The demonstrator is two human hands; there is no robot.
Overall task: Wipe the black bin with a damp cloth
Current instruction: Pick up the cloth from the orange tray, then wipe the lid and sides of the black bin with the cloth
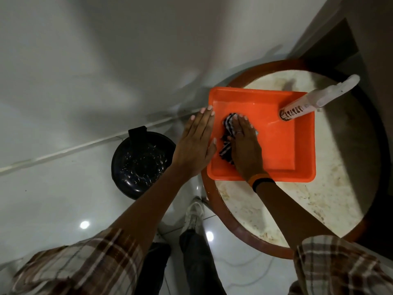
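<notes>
A black bin (142,165) with a domed, wet-looking lid stands on the floor to the left of a round table. On the table lies an orange tray (282,145). Inside the tray a dark striped cloth (226,133) lies crumpled, and my right hand (246,145) presses flat on top of it, fingers extended. My left hand (195,145) rests flat with fingers straight on the tray's left rim, holding nothing. Most of the cloth is hidden under my right hand.
A white spray bottle (314,99) lies across the tray's far right corner. The round marble-topped table (331,188) has a brown wooden rim. A white wall runs behind the bin, and my feet stand on the glossy tiled floor (63,199).
</notes>
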